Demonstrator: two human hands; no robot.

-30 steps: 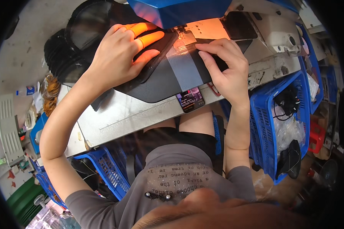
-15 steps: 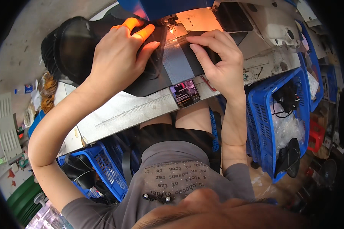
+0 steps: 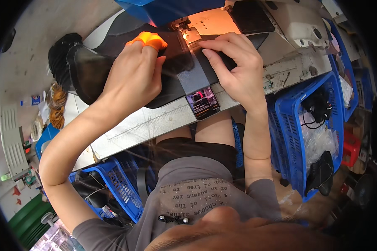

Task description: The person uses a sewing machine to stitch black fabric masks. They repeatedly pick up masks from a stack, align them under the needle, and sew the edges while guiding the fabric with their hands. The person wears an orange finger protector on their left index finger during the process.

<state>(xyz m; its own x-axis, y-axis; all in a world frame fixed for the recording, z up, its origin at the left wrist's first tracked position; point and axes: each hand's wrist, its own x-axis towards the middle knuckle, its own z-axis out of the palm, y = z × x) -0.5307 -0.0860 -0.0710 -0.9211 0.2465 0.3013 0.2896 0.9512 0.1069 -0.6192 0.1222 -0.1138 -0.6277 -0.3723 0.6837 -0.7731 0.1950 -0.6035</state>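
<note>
A black fabric piece (image 3: 171,79) with a grey strip (image 3: 193,78) lies under the needle area of a sewing machine (image 3: 155,10). My left hand (image 3: 134,73) is closed on the black fabric, left of the presser foot (image 3: 184,33); orange covers (image 3: 148,39) wrap some of its fingertips. Thumb and index finger of my right hand (image 3: 241,69) come together at the fabric's edge, just right of the strip and close to the foot. What lies between those fingertips is hard to see. The lamp throws orange light on the metal plate (image 3: 215,21).
A phone (image 3: 203,103) sits at the table's front edge, beside a printed ruler scale (image 3: 142,125). Blue crates (image 3: 282,142) with black items and plastic stand at the right; another blue crate (image 3: 121,184) is below left. A bunched black part (image 3: 65,58) trails at the far left.
My left hand's fingers have curled in from a spread pose and gathered on the fabric. The right hand stays near the foot, almost unmoved. The whole view has shifted slightly.
</note>
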